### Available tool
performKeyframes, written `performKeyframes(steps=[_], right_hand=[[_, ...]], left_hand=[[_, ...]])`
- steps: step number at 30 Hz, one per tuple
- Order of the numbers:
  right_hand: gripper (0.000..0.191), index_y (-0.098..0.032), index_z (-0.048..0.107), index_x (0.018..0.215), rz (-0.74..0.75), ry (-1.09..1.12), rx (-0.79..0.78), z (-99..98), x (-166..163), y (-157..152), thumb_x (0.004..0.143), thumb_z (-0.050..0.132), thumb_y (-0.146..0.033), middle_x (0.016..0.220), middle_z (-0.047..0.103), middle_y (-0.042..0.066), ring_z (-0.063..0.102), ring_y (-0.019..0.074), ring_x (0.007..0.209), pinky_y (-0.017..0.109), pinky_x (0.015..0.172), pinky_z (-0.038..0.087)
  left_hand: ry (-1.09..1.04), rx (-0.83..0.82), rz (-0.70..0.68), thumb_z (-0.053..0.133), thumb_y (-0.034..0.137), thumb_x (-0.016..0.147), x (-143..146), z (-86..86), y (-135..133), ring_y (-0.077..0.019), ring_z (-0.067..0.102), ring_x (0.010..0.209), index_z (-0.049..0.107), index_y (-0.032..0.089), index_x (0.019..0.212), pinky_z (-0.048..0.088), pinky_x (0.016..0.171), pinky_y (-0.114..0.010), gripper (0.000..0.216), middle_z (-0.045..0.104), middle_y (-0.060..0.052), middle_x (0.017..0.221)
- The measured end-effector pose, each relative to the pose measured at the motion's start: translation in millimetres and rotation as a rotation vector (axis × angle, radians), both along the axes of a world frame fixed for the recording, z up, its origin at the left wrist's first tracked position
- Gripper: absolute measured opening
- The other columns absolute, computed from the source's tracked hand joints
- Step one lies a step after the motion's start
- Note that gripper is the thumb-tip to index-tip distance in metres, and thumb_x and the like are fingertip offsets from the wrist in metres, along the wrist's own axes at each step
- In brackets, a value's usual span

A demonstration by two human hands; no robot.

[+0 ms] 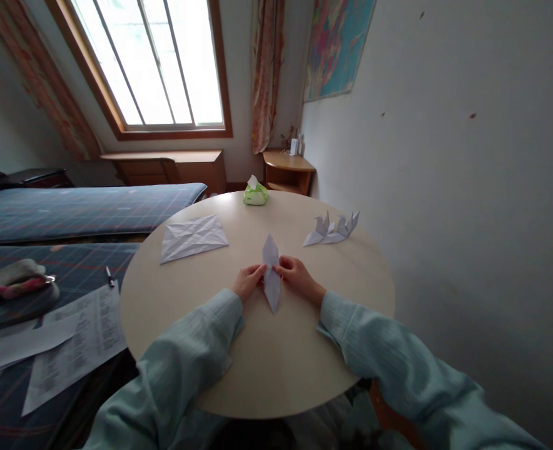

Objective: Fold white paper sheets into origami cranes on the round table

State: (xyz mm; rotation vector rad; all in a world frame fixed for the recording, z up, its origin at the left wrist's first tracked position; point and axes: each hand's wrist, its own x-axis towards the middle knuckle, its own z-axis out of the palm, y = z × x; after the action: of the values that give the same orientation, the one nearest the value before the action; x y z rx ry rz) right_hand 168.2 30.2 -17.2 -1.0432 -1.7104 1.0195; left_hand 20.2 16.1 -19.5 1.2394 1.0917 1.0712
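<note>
A long, diamond-shaped folded white paper (271, 275) lies on the round beige table (258, 362), pointing away from me. My left hand (248, 281) pinches its left edge at the middle. My right hand (298, 278) pinches its right edge opposite. Both hands have their fingers closed on the paper. A creased, unfolded white sheet (192, 237) lies flat to the left. Two finished paper cranes (333, 230) stand at the right of the table.
A green tissue pack (255, 194) sits at the table's far edge. A bed with a blue plaid cover (70, 212) is at the left, with printed papers (65, 350) and a pen (110, 276) on it. A white wall runs along the right.
</note>
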Motion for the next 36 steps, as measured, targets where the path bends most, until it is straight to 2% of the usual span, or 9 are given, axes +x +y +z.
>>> performKeyframes(steps=[4, 12, 18, 27, 36], right_hand=[[0.021, -0.017, 0.038, 0.051, -0.036, -0.058, 0.046, 1.6, -2, -1, 0.066, 0.048, -0.029, 0.049, 0.036, -0.005, 0.034, 0.008, 0.049, 0.021, 0.045, 0.025], [0.026, -0.018, 0.032, 0.048, -0.132, -0.177, 0.169, 4.3, -9, -6, 0.068, 0.046, -0.026, 0.049, 0.033, -0.005, 0.031, 0.0081, 0.05, 0.022, 0.047, 0.022], [0.031, -0.017, 0.041, 0.054, -0.047, -0.143, 0.197, 6.5, -11, -7, 0.075, 0.044, -0.039, 0.056, 0.04, -0.003, 0.037, 0.0099, 0.056, 0.022, 0.052, 0.028], [0.036, -0.017, 0.043, 0.055, -0.058, -0.066, 0.118, 5.8, -10, -6, 0.071, 0.048, -0.048, 0.055, 0.04, -0.003, 0.035, 0.0099, 0.055, 0.022, 0.051, 0.028], [0.031, -0.018, 0.04, 0.055, -0.042, -0.021, 0.066, 9.1, -8, -8, 0.073, 0.044, -0.042, 0.054, 0.037, -0.004, 0.034, 0.0091, 0.053, 0.022, 0.048, 0.026]], left_hand=[[0.118, 0.063, 0.008, 0.057, 0.043, 0.061, 2, 1.4, -2, -0.0079, 0.045, 0.048, 0.065, 0.008, 0.073, 0.034, 0.045, -0.019, 0.038, 0.057, -0.001, 0.055], [0.595, 0.292, 0.211, 0.049, 0.029, 0.069, 12, 13.8, -13, -0.0095, 0.047, 0.051, 0.064, 0.012, 0.064, 0.031, 0.049, -0.019, 0.023, 0.057, 0.0, 0.052], [0.794, 0.381, 0.202, 0.044, 0.025, 0.075, 16, 17.7, -17, -0.01, 0.048, 0.053, 0.064, 0.015, 0.072, 0.031, 0.053, -0.021, 0.022, 0.06, -0.001, 0.059], [0.837, 0.525, 0.145, 0.038, 0.017, 0.077, 16, 15.0, -19, -0.0104, 0.046, 0.058, 0.059, 0.014, 0.069, 0.033, 0.057, -0.021, 0.022, 0.055, -0.002, 0.065], [0.71, 0.512, 0.068, 0.035, 0.026, 0.081, 13, 17.8, -19, -0.0102, 0.047, 0.058, 0.062, 0.014, 0.077, 0.035, 0.057, -0.02, 0.03, 0.055, -0.002, 0.065]])
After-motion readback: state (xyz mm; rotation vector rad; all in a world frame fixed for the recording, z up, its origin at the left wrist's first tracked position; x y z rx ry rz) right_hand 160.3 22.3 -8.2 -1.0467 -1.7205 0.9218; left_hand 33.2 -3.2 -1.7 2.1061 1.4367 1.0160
